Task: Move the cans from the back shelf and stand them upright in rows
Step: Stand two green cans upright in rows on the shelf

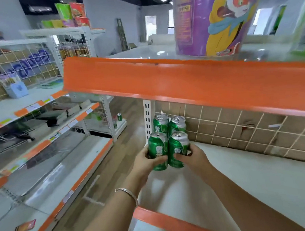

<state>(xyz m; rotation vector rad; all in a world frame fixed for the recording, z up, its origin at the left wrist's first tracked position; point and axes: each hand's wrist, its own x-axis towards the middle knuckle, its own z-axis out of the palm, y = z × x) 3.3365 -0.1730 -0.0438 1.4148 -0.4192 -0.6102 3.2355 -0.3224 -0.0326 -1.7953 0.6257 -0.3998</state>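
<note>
Watching through the head camera, the only view I have, I see my left hand wrapped around the left front can and my right hand wrapped around the right front can. Both cans are upright, pressed side to side between my palms. Just beyond my fingertips stand two more green cans, upright against the mesh back panel, so a two-by-two block is forming at the left end of the white shelf.

I judge the step to be setting this front pair down square behind... rather, square in front of the rear pair. To do it well I keep both bases flat on the shelf before I let go, hold the cans touching each other, and line them up with the pair behind. I cannot tell whether the bases already rest on the shelf. Releasing both grips together, straight outward, should avoid tipping either can. Far off to my left, other cans sit on a low shelf.
</note>
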